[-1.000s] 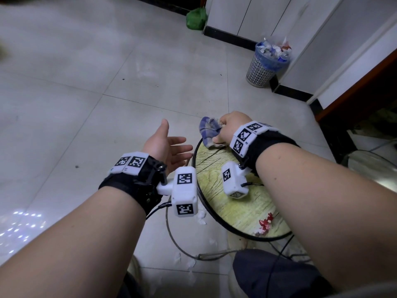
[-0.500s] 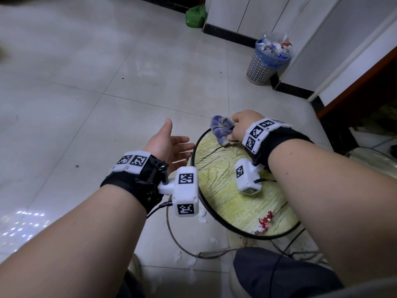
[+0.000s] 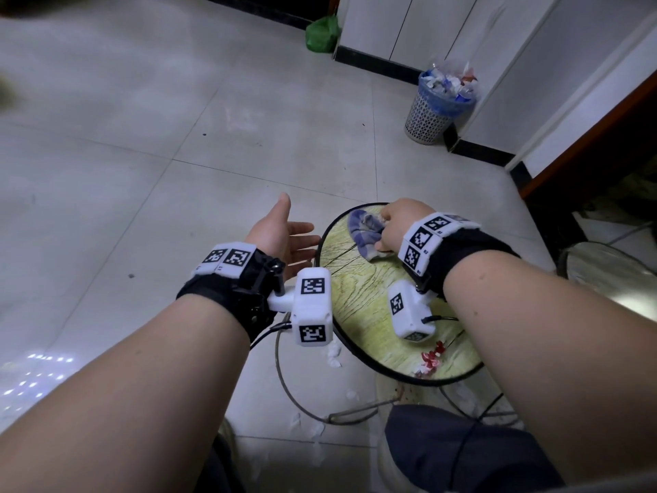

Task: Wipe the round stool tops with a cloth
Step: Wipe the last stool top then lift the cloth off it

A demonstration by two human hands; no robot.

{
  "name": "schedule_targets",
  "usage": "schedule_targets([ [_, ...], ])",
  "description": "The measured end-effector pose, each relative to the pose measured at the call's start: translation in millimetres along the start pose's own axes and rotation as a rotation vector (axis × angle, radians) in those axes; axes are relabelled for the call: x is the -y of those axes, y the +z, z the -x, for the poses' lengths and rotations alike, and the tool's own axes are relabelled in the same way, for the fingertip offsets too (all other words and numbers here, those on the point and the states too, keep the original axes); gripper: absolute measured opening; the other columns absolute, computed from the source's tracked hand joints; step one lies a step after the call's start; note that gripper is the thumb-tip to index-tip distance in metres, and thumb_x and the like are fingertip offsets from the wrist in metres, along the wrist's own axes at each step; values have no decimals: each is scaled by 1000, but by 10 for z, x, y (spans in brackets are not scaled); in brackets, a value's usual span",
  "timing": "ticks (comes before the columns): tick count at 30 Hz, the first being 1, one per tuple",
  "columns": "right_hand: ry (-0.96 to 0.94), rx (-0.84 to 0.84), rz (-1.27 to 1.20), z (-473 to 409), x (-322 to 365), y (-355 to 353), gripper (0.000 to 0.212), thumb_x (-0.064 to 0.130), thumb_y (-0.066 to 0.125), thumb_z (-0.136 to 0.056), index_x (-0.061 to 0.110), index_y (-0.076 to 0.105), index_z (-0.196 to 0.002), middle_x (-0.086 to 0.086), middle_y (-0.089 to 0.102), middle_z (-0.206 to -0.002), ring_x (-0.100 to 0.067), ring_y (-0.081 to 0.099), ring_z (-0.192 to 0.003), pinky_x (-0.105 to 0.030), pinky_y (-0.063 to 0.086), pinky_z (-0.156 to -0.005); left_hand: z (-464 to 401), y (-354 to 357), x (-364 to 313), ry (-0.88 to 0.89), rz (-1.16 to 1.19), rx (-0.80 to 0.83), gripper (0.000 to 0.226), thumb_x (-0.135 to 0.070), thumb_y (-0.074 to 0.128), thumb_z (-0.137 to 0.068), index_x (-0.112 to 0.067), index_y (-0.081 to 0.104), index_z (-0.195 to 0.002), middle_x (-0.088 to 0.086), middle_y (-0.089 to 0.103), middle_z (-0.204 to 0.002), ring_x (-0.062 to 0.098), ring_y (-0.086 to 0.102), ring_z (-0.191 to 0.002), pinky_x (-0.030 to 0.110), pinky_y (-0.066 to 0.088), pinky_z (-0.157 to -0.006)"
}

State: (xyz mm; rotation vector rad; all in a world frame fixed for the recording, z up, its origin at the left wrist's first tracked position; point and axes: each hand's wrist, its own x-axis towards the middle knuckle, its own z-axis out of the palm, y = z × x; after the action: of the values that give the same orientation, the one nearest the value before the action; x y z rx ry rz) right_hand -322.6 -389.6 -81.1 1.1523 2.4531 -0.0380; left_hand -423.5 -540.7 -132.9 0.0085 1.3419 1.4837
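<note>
A round stool top [image 3: 366,307] with a yellow-green wood-grain print and a black rim stands just in front of me. My right hand [image 3: 398,224] is shut on a crumpled blue-and-white cloth [image 3: 364,234], pressing it on the far part of the top. My left hand [image 3: 284,236] hovers open, palm turned right, beside the stool's left rim without touching it. A small red flower print [image 3: 432,357] marks the near edge of the top.
A full mesh waste basket [image 3: 437,108] stands by the white cabinets at the back right. A green bag [image 3: 321,32] lies at the far wall. A second shiny round top [image 3: 618,279] shows at the right edge. The stool's wire frame [image 3: 302,400] rests on tiled floor.
My right hand has slid the cloth from the stool's far-left rim inward, onto the top. My left hand has stayed open beside the rim.
</note>
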Motion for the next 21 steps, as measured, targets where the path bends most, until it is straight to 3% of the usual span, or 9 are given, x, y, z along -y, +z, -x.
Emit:
schedule_targets([
  [2,21,-17,-6,9,16,106,27,29,68,-76,13,60,-97,-4,57,-81,-29,58,-76,-32,48,-77,30,18,1,4,6,2,66,-65,28,-92,-7,58,-105,14,64,-110,28,62,-97,37,49,-73],
  [4,75,-23,-37,58,-12,192,33,34,69,-72,16,59,-98,-13,61,-101,-38,60,-94,-43,48,-87,55,34,9,7,-3,6,66,-64,29,-92,-7,57,-107,14,63,-112,27,62,-98,37,49,-75],
  [7,18,-46,-162,293,-67,178,37,29,69,-76,19,62,-110,-8,61,-114,-31,58,-107,-27,40,-77,92,37,27,8,-31,15,67,-64,28,-92,-7,56,-111,14,62,-114,26,61,-101,37,49,-76],
  [10,4,-41,-140,385,-121,190,18,28,66,-81,19,59,-95,-5,63,-105,-27,58,-89,-27,42,-72,140,34,40,13,-55,9,67,-64,28,-92,-7,56,-114,14,62,-114,26,61,-102,37,49,-75],
  [12,13,-25,-136,422,-114,203,17,28,66,-83,16,54,-86,-6,62,-94,-25,53,-78,-26,41,-69,175,37,39,18,-71,6,67,-63,28,-93,-6,55,-114,14,61,-113,25,60,-101,36,48,-71],
  [15,4,-3,-162,498,-144,220,18,27,67,-84,15,54,-85,-5,56,-84,-24,52,-78,-25,39,-68,206,38,37,25,-94,6,66,-62,27,-93,-6,55,-114,14,61,-112,25,60,-100,35,46,-68],
  [21,8,1,-199,652,-189,295,18,25,72,-80,14,59,-86,-4,57,-83,-22,52,-74,-25,39,-66,286,54,60,38,-117,-8,65,-62,28,-93,-6,55,-113,14,62,-109,24,61,-96,35,46,-66],
])
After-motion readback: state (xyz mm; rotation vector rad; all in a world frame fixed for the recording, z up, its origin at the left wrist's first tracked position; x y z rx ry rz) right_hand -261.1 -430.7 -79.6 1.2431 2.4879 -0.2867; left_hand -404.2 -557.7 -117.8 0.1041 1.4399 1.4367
